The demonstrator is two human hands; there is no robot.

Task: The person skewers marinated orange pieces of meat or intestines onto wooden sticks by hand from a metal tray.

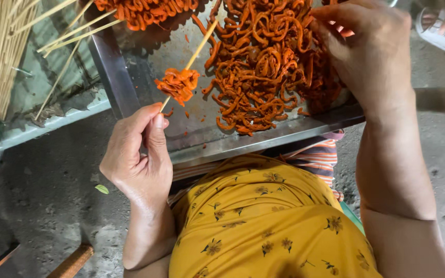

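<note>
Head view, left hand [137, 159] pinching skewer [194, 56], right hand [369, 51] on orange strips [263, 67]

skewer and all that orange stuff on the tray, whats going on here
A person in a yellow flowered top holds a thin wooden skewer in the left hand, with a bunch of orange strips threaded on it. The right hand reaches into the pile of orange strips on the metal tray. Spare skewers lie left.

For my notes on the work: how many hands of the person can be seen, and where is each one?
2. The left hand holds a thin wooden skewer with orange strips on it, over the metal tray. The right hand rests on the heap of orange strips.
</note>
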